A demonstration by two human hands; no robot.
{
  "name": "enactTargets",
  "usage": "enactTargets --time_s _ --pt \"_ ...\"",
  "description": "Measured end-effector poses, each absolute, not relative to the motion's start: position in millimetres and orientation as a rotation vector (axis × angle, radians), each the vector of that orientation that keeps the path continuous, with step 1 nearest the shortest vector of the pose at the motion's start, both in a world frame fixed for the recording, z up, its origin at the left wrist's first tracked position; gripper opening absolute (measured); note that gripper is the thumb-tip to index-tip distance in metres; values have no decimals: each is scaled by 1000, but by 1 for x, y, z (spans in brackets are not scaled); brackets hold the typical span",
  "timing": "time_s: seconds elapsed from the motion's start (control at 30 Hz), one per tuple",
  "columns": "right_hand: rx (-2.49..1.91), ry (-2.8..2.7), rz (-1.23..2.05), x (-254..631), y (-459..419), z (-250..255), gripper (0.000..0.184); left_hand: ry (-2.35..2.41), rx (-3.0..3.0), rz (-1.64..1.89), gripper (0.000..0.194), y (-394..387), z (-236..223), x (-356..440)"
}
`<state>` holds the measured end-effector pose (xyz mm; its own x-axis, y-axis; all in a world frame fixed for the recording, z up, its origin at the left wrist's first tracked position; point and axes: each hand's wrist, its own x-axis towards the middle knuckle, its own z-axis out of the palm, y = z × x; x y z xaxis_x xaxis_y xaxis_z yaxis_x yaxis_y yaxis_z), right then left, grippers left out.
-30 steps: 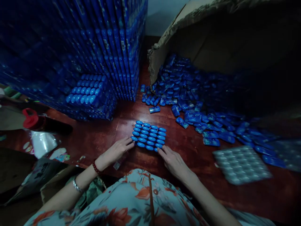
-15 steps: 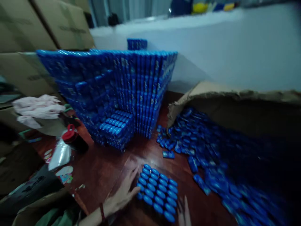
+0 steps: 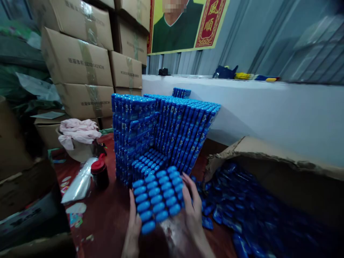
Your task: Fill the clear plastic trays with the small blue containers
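A block of small blue packs point(image 3: 157, 197), set in rows with their rounded ends up, is lifted off the table between my two hands. My left hand point(image 3: 134, 218) presses on its left side and my right hand point(image 3: 192, 200) on its right side, fingers along the edge. Just beyond the block stands a lower blue stack point(image 3: 146, 163) with the same rounded ends on top. Taller stacks of blue packs point(image 3: 182, 132) rise behind it and to its left. What the packs contain cannot be made out.
A torn cardboard box point(image 3: 242, 147) on the right spills loose blue packs point(image 3: 228, 200) over the red-brown table point(image 3: 107, 218). To the left are a dark bottle with a red lid point(image 3: 99, 172), a clear plastic bag point(image 3: 80, 182) and a pink cloth point(image 3: 79, 130). Cartons point(image 3: 80, 64) are piled behind.
The block of blue packs has come up off the table in both hands and moved toward the stacks. The head view has tilted up, showing the wall, a poster and cartons.
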<state>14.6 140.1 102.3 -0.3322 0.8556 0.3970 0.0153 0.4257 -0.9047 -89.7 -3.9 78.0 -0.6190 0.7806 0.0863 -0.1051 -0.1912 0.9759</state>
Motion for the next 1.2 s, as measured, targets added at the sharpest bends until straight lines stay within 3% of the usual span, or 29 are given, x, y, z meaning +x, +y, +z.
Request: enactTargets --time_s 0.1,0.17,0.23,0.33,0.53,0.6,0.8,1.0,1.2 --pt "-494 -1657 1043 -55 194 161 40 1537 786 2178 71 30 101 -110" --pt "-423 -1623 974 -90 218 184 40 1697 858 2204 75 49 109 -117" --pt "-455 -1557 924 -108 225 187 40 1933 986 2081 81 65 107 -123" --pt "-551 -1489 868 -102 210 152 38 2186 1247 1897 82 79 92 -129" --pt "-888 -1719 573 -5 177 26 31 2233 1659 1974 75 52 47 -116" --pt "-1102 -1802 388 45 189 1 29 2036 1867 1795 67 35 17 -100" --pt "-1656 -1615 98 234 208 11 30 1473 2029 1011 48 14 -73 -54" --pt "-2296 -1495 -354 331 64 9 45 1452 1978 1052 44 156 -49 -37" --pt "-2403 -1426 -223 353 -54 -56 71 1804 1955 997 49 321 -18 -26"
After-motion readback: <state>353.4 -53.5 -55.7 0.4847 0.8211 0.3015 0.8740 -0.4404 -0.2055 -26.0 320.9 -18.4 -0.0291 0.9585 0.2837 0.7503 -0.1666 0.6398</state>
